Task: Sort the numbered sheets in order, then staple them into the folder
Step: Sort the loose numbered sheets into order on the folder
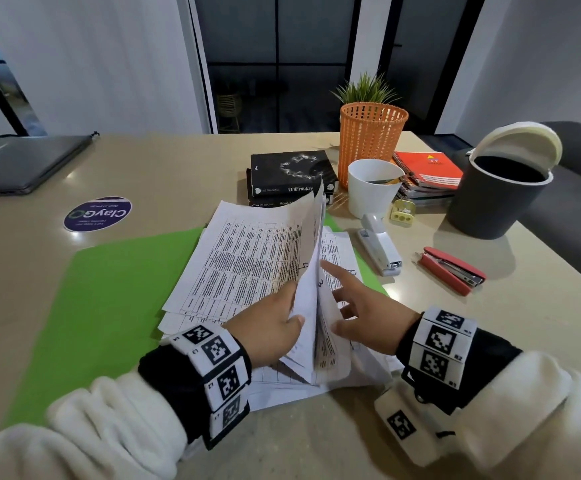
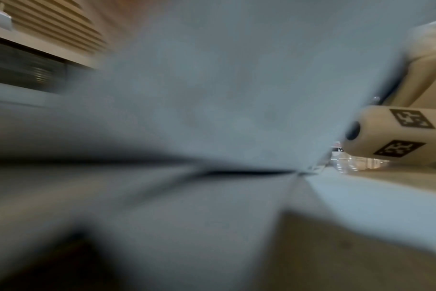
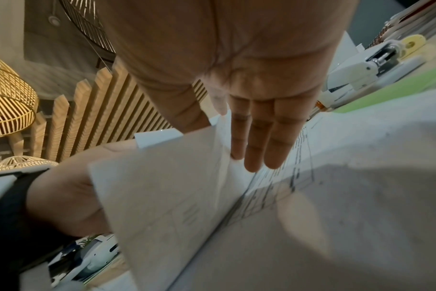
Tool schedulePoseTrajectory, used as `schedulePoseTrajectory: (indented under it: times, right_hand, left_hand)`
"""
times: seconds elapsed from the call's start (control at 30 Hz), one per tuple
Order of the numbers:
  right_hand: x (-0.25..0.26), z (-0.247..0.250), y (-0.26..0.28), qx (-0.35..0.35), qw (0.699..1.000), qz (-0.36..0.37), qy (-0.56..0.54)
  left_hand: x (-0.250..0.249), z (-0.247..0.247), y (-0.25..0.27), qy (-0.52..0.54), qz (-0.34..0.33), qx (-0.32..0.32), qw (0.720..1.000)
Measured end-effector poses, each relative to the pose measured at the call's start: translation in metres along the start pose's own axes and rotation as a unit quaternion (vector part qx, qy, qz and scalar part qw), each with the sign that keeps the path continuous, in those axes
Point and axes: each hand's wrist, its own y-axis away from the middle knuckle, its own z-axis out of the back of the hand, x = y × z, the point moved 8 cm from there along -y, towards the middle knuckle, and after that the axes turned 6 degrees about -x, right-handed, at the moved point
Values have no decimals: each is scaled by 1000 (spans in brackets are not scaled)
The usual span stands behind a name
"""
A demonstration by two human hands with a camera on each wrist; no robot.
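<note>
An open green folder (image 1: pixel 115 289) lies on the beige table with a loose pile of printed sheets (image 1: pixel 247 258) on it. My left hand (image 1: pixel 294 308) grips several sheets (image 1: pixel 311 268) and holds them lifted on edge, thumb on the near side. A handwritten 3 shows by the lifted edge. To the right, my right hand (image 1: pixel 351 299) has straight, spread fingers resting on the sheets underneath. The right wrist view shows those fingers (image 3: pixel 259 141) on the paper, the left hand (image 3: pixel 62 196) behind the raised sheets, and the folder (image 3: pixel 398 88). Blurred paper (image 2: pixel 212 98) fills the left wrist view. A white stapler (image 1: pixel 380 247) lies right of the folder.
A red stapler (image 1: pixel 451 270) lies further right. Behind stand a white cup (image 1: pixel 372 188), an orange basket (image 1: pixel 368 140), black books (image 1: pixel 289 174), notebooks (image 1: pixel 427 171), a yellow sharpener (image 1: pixel 401 213) and a dark bin (image 1: pixel 496 199). A laptop (image 1: pixel 22 164) and round sticker (image 1: pixel 97 213) sit far left.
</note>
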Motion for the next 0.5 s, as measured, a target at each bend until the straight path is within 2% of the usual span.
schedulePoseTrajectory:
  times: [0.17,0.4,0.5]
  right_hand:
    - [-10,8,-3,8,1000,-29,3]
    - [-46,20,-7,-32,988,-129,-79]
    - [-57,16,-10,-29,983,-166,-72]
  left_hand:
    - [-4,5,1,17,-9,-14,1000]
    - [-3,8,1,10,-7,-29,1000]
    - [-6,11,3,14,-9,-45,999]
